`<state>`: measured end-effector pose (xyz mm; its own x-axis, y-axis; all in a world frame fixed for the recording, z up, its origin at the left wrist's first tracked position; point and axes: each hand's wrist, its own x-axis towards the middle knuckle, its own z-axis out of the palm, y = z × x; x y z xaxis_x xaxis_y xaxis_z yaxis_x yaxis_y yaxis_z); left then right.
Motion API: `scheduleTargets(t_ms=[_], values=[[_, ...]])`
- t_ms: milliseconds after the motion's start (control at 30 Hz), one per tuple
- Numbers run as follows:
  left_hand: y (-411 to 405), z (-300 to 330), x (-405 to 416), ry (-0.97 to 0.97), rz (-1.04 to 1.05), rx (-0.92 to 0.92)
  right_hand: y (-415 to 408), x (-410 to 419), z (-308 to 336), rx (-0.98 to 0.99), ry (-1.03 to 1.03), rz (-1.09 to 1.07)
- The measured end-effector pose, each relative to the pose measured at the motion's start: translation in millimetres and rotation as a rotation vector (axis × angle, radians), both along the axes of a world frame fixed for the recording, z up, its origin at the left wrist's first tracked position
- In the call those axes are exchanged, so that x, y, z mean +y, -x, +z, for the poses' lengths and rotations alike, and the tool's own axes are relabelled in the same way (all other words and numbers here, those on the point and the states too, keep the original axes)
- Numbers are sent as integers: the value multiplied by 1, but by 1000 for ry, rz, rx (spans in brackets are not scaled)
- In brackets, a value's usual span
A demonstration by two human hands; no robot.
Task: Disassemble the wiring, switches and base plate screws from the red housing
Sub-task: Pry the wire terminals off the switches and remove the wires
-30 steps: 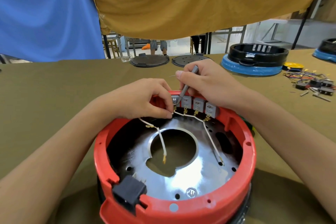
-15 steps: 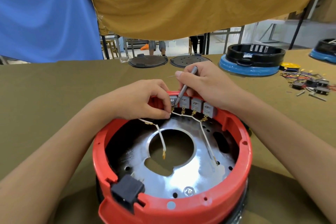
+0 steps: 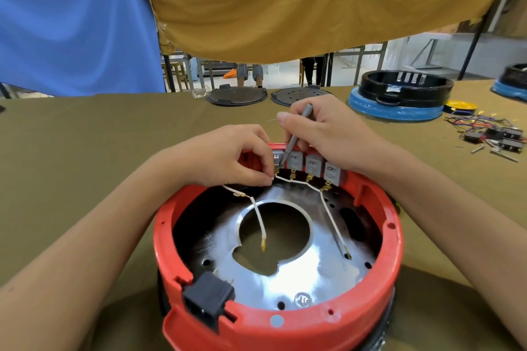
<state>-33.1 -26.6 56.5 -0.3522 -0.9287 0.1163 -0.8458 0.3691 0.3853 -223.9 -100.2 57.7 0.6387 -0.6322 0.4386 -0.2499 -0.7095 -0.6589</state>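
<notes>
The round red housing [image 3: 395, 239] stands on the table in front of me, with a shiny metal base plate [image 3: 302, 273] inside. Several grey switches [image 3: 312, 164] line its far wall, linked by a white wire [image 3: 328, 208] with brass terminals. My left hand [image 3: 228, 155] pinches the white wire at the leftmost switch [image 3: 277, 155]. My right hand [image 3: 328, 129] grips a thin grey tool [image 3: 295, 135], its tip down at that same switch. A loose white wire end [image 3: 261, 225] hangs over the plate's central hole. A black socket [image 3: 209, 296] sits in the near rim.
A black and blue housing [image 3: 399, 100] stands at the back right, another [image 3: 513, 85] at the far right edge. Loose coloured wires, switches and screws [image 3: 490, 134] lie on the right. Two dark round plates [image 3: 236, 95] lie at the back, beyond them hanging blue and mustard cloth.
Both hands stay at the leftmost switch with little movement. The view has shifted slightly, and the tool tip stays at the switch terminal.
</notes>
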Motion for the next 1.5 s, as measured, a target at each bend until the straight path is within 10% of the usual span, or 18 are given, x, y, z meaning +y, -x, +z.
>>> scheduleTargets(t_ms=[1500], values=[[-2, 1, 2, -17, -30, 95, 5, 5, -5, -82, -53, 38]])
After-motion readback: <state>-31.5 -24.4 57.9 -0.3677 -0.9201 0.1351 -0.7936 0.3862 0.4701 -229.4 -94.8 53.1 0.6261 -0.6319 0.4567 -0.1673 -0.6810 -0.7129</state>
